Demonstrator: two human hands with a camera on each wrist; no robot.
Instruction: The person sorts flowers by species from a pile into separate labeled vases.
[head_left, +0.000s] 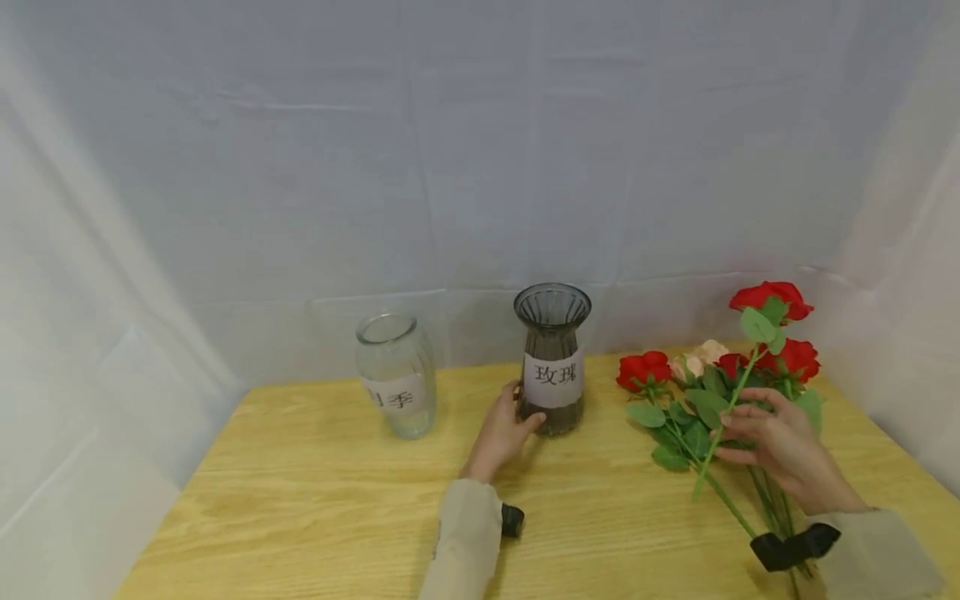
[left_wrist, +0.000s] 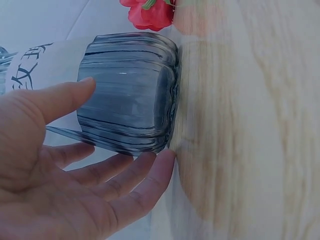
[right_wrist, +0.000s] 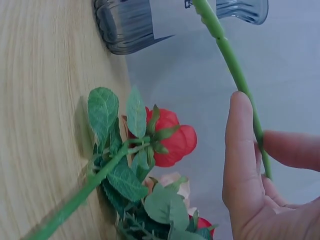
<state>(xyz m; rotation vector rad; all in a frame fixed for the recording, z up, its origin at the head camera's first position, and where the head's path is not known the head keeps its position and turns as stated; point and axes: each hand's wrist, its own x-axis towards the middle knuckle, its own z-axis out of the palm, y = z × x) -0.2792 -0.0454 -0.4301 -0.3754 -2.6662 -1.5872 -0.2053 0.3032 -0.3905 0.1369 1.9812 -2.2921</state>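
Note:
A grey glass vase [head_left: 552, 333] with a white paper label stands upright at the middle of the table's back. The left hand [head_left: 504, 433] holds its lower part, thumb in front and fingers at the side; the left wrist view shows the vase base [left_wrist: 125, 90] between thumb and fingers. The right hand [head_left: 783, 450] pinches the green stem [right_wrist: 232, 62] of a red rose [head_left: 771, 300], raised above other flowers. Beneath it lie more red roses [head_left: 643, 370] and pale pink blooms [head_left: 697, 358] with leafy stems.
A clear glass vase [head_left: 396, 375] with a paper label stands left of the grey one. The wooden table [head_left: 315, 500] ends at a white cloth backdrop [head_left: 480, 167]. Loose stems reach toward the front right, below the right wrist's black strap [head_left: 795, 547].

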